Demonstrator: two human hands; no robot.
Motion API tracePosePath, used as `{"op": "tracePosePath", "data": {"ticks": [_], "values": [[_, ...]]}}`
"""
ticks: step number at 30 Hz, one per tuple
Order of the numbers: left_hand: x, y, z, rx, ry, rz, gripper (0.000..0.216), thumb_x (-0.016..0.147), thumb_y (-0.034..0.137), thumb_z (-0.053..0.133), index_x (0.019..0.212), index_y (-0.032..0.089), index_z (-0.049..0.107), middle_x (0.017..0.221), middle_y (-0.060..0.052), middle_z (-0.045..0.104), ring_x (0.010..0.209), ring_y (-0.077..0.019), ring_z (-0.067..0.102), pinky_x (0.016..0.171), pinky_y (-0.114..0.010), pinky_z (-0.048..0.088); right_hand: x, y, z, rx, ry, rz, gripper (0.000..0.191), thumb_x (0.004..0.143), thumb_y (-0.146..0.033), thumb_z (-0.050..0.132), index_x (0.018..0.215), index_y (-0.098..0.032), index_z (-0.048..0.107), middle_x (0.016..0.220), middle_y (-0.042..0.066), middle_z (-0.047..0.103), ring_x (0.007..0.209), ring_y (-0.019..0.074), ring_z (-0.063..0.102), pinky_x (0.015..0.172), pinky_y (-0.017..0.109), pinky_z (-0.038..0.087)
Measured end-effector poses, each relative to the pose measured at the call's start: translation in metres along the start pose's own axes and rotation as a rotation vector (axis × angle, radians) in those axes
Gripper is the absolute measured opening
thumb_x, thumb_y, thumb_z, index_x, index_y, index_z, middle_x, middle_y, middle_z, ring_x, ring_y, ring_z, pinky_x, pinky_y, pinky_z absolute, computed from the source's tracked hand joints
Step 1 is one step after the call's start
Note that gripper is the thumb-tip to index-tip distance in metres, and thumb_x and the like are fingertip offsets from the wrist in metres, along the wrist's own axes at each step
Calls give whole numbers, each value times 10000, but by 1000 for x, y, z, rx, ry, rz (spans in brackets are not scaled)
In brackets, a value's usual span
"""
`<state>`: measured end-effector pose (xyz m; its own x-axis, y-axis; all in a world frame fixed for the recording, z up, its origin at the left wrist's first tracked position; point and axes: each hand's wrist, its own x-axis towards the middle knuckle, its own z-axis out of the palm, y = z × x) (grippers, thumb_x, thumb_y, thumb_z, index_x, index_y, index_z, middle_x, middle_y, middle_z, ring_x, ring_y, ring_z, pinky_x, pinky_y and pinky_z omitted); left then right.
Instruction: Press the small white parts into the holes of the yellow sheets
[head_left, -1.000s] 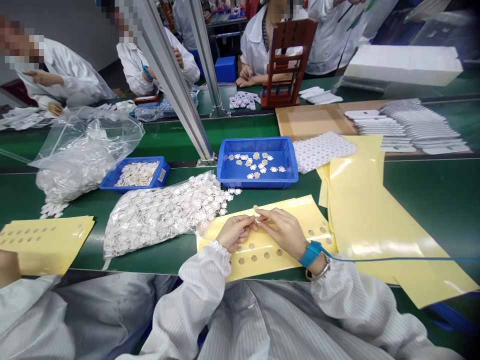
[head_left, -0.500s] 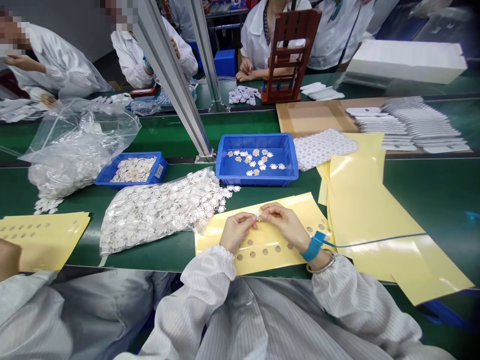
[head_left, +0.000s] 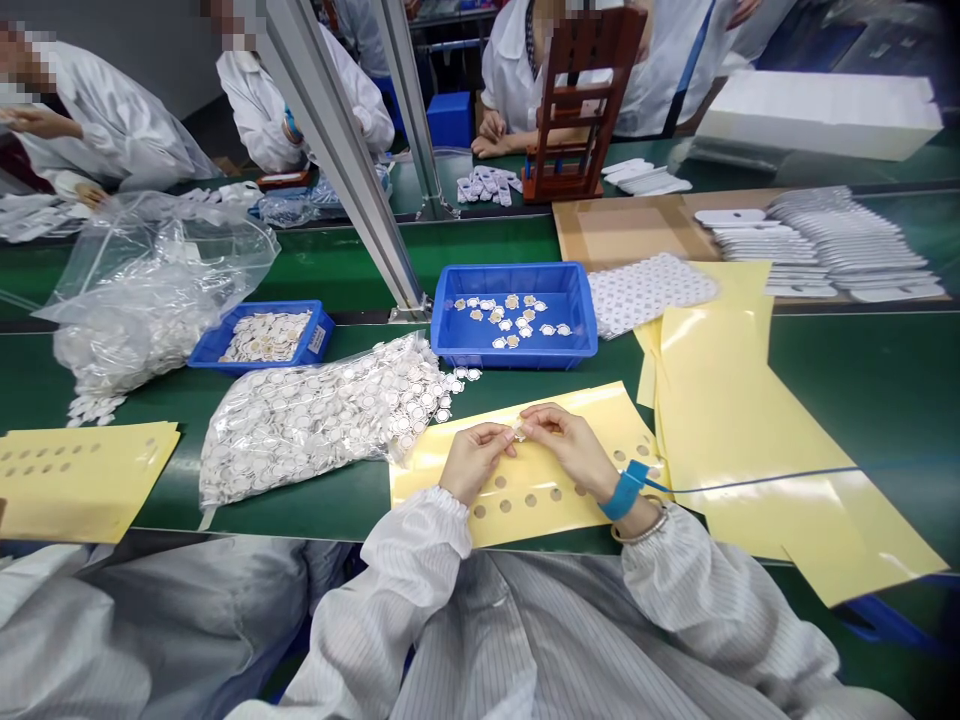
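Note:
Both my hands meet over a yellow sheet [head_left: 427, 490] that carries rows of grey round dots [head_left: 531, 500]. A small white disc-shaped piece [head_left: 518, 434] is pinched between their fingertips. My left hand [head_left: 478, 458] comes at it from the left with thumb and forefinger together. My right hand [head_left: 568, 444], with a blue wrist strap [head_left: 627, 491] behind it, grips it from the right. Fingers cover most of the piece. Behind the sheet, a blue tray [head_left: 514, 357] holds several similar loose pieces. Left of the sheet lies a clear bag of white pieces [head_left: 300, 430], spilling at its mouth.
A smaller blue tray [head_left: 319, 335] and another filled bag [head_left: 127, 330] stand at the left. More yellow sheets [head_left: 735, 420] overlap on the right, crossed by the strap's cord. A metal post [head_left: 345, 150] rises behind the trays. Co-workers sit across the bench.
My hands stay nearly in place, and the white piece shows slightly more between the fingertips. At the far left, a neighbour's hand has drawn back from the other dotted sheet.

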<state>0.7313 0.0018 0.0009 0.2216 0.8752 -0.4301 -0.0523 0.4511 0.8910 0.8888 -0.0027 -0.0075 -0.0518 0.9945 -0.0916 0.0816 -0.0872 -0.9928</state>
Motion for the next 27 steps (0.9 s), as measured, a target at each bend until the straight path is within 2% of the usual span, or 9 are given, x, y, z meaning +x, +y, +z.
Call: {"op": "tracePosePath", "data": {"ticks": [13,17,20,22,24,27], "values": [[-3,2,0,-30,-37,15,381,620,441,734,771,106,632,597,11,560,383,-2,257,394,-202,129,-3,5,7,-16,79,-37,274,702,-438,689,728,-175,620,903,75,650,849,205,605,811,376,470],[-9,9,-3,-32,-79,57,384,647,449,718,786,108,612,599,9,560,392,-7,268,399,-202,135,-5,-5,10,52,96,-22,325,650,-444,738,769,-189,576,731,23,636,725,180,610,724,341,508],[-15,17,-1,-40,-92,94,376,705,488,660,755,128,564,617,4,561,395,-16,314,394,-193,169,-8,-17,13,77,93,-58,324,656,-417,743,827,-202,571,711,6,628,710,173,612,686,318,520],[-17,21,2,-77,-94,44,416,756,562,568,739,150,516,604,14,538,372,-21,317,374,-186,160,-10,-26,17,13,43,-102,225,724,-390,693,816,-203,609,744,23,649,728,178,615,698,321,520],[-15,23,5,-170,-132,-86,472,771,643,476,728,173,474,552,42,463,346,-29,293,353,-180,113,-12,-32,21,-106,-27,-176,140,804,-350,617,817,-214,649,809,39,675,778,191,620,732,342,515],[-9,25,2,-296,-192,-210,447,747,622,522,717,181,456,523,70,359,346,-28,233,359,-173,63,-15,-35,24,-305,-60,-344,141,865,-286,541,896,-250,673,1000,47,665,971,222,584,869,403,474]]}}
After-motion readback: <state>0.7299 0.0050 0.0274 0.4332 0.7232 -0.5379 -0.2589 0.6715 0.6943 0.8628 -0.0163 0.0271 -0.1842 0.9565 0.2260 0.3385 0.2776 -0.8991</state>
